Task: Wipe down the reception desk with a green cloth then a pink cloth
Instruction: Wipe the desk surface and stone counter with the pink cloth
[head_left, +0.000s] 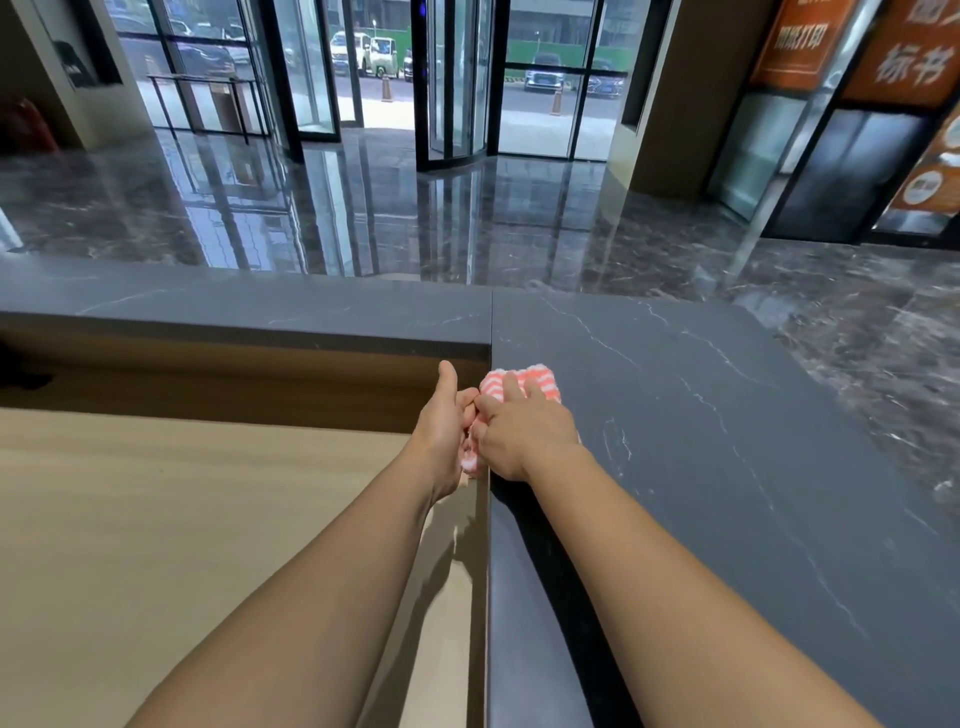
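Pink cloth (525, 381) is pinned under the right hand (524, 434), fingers flat on top. The left hand (445, 415) grips its dangling end, thumb up. It's right on the reception desk (701, 415) inner edge, near the corner.

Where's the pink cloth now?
Head view, centre: the pink cloth lies on the desk top at its left edge, under the right hand, its near end in the left hand.

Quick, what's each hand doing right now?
Left hand: grips the cloth at the desk edge.
Right hand: fingers flat, pressing the cloth on the desk.
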